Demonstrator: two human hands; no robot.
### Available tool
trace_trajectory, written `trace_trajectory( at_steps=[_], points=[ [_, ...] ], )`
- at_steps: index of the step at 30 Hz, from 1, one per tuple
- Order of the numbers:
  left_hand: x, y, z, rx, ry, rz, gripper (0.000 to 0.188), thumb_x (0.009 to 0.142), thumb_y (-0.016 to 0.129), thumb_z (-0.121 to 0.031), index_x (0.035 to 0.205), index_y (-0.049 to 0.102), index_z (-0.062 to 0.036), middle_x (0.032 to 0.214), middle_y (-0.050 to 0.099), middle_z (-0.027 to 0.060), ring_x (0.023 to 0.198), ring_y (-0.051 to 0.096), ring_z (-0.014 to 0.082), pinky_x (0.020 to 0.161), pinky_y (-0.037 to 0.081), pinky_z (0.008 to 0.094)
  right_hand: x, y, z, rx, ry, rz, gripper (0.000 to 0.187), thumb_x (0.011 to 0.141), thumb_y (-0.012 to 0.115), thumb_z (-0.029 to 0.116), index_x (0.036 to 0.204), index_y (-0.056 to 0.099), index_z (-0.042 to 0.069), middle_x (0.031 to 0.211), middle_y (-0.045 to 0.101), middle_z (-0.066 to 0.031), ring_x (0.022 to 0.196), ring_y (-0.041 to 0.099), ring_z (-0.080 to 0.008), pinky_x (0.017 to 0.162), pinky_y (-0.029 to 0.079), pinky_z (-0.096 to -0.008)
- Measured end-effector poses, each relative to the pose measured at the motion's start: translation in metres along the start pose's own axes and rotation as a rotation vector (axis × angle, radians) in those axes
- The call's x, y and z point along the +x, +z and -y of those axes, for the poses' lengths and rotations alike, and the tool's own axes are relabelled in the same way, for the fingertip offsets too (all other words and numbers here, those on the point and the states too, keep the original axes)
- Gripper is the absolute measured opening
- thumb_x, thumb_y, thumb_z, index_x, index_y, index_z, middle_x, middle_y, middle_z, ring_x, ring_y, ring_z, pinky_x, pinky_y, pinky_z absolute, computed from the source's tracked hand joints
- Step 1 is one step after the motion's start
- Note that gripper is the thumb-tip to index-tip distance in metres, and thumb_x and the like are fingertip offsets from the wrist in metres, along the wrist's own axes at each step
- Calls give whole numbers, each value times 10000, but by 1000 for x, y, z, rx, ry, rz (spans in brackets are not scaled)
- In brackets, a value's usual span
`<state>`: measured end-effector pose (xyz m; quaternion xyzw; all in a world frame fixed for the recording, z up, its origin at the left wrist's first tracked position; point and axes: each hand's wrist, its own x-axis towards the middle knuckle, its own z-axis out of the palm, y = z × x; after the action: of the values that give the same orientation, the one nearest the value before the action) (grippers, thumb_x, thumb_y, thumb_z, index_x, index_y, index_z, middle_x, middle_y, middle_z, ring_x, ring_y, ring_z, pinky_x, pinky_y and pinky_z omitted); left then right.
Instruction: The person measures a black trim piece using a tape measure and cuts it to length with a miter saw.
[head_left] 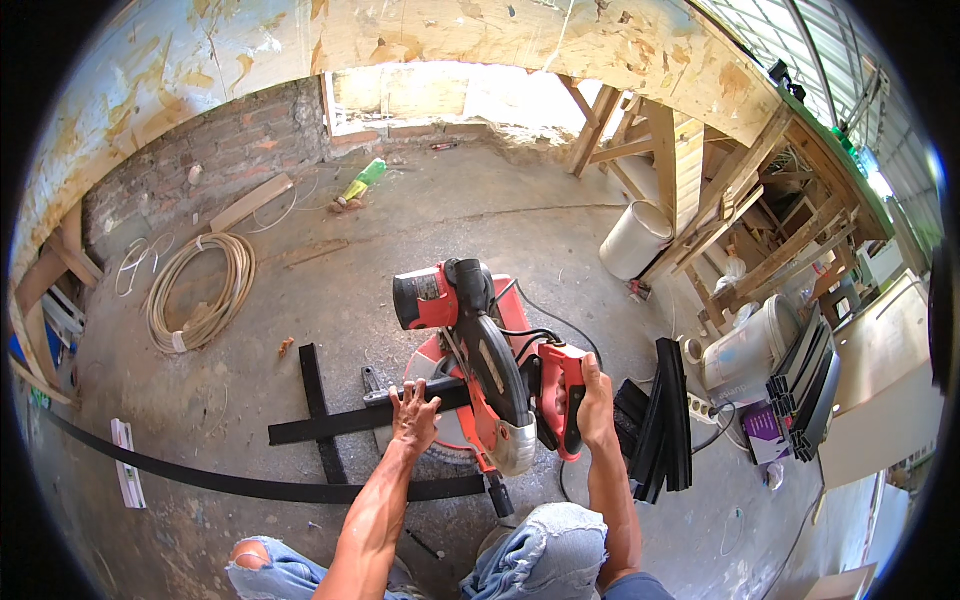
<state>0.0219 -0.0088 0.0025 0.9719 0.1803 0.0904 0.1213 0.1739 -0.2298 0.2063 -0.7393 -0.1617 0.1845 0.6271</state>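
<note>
Counting what, pls?
– 1 red mitre saw is sitting ctr frame; 3 blk strips are lying in L half; 2 white buckets are showing R of ctr; 1 pale coil is lying mid-L.
– Grip?
– L hand is pressing on 1 strip, fingers spreading wide; R hand is gripping the saw's red handle, fingers curling close round it.

You have a red-and-black miter saw before you on the floor, its motor toward the far left, its red handle to the right. Your straight black strip lies across it, slightly slanted, left end jutting out, right end hidden by the saw.
</note>
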Motion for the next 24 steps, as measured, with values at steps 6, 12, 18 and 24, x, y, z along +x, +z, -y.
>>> trace_trajectory(
  at_steps=[6,12,18,24],
  points=[
    [-1,3,1,12,-1,1,331,719,824,-264,1017,730,-157,1293,450,141,1299,370,346,1075,239,617,-2,4,5,9,-4,-13,736,1016,317,670,864,634,23,632,588,-23,524,548,-95,478,421,-253],
    [-1,4,2,11,7,-5,333,712,825,-263,1011,727,-155,1291,449,141,1299,366,345,1068,245,613,-1,2,0,-5,7,-10,730,1021,308,663,861,632,28,626,586,-24,527,547,-97,486,427,-261],
    [-1,3,3,22,8,-17,320,709,819,-262,995,725,-151,1281,453,143,1291,373,344,1064,244,621,-5,2,-3,14,-45,-28,694,1031,333,634,860,626,28,628,591,-27,529,549,-92,481,429,-259],
    [0,-2,1,-1,-6,-1,315,709,805,-235,1005,734,-153,1289,474,153,1297,375,350,1092,230,624,-7,1,-9,47,-25,7,663,1046,332,602,882,623,30,638,580,-10,531,530,-80,480,417,-252]
  ],
)
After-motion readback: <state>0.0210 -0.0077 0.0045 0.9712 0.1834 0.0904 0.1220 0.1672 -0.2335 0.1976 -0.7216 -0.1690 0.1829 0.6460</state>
